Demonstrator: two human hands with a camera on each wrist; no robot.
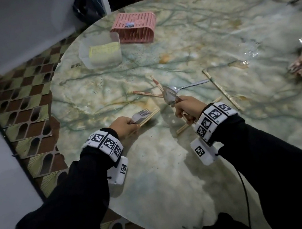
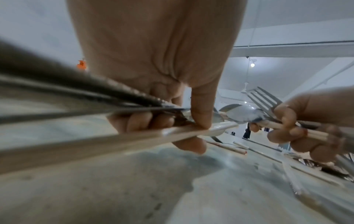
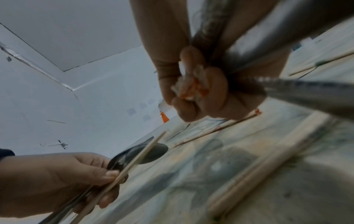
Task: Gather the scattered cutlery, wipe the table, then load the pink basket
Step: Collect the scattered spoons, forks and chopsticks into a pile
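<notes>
Left hand (image 1: 124,126) grips forks (image 1: 140,114) and a chopstick; right hand (image 1: 187,108) clutches spoons (image 1: 170,95) and chopsticks. The pink basket (image 1: 134,28) lies overturned at eleven o'clock on the worktop (image 1: 214,49).

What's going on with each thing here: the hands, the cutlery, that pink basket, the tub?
left hand: grip closed on forks and a chopstick
right hand: grip closed on spoons and chopsticks
loose spoon: lying on the table
loose chopsticks: scattered flat on the table
pink basket: tipped on its side, nothing visible inside
clear tub: open, a yellow cloth inside
table: stained, wet patch at right
</notes>
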